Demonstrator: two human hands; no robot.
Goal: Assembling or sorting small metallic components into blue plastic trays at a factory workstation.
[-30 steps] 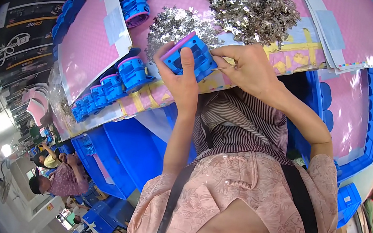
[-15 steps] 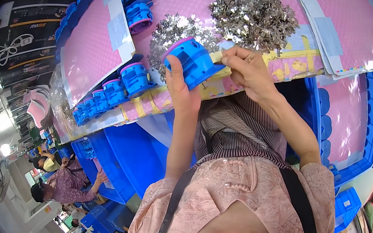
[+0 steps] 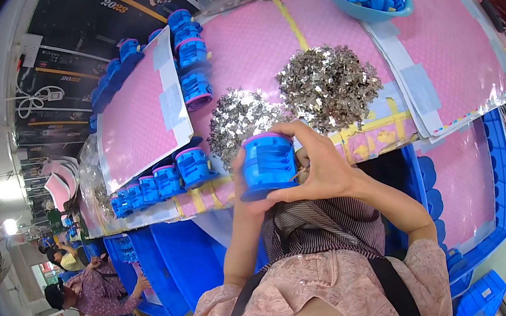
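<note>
Close in front of my body, a blue plastic housing (image 3: pixel 267 163) with a pink top rim and a flared lower rim is held in both hands. My left hand (image 3: pixel 243 185) supports its left side and underside, the fingers mostly hidden behind it. From the right, my right hand (image 3: pixel 325 167) curves round the part, fingers over the top and thumb at the lower rim. Just behind lies a pile of small shiny metal clips (image 3: pixel 242 121), with a second, darker pile of metal clips (image 3: pixel 329 88) to its right.
Rows of similar blue housings (image 3: pixel 193 166) line the left of the pink-covered table (image 3: pixel 250 36), beside a taped pink sheet (image 3: pixel 143 118). A blue bowl (image 3: pixel 365 11) of small blue pieces stands at the back. Blue crates (image 3: pixel 180 247) sit below; co-workers (image 3: pixel 101 288) are at lower left.
My right hand has gone from pinching a pale yellow piece at the housing's side to wrapping round the housing. The housing has been turned and brought lower, and the view has shifted.
</note>
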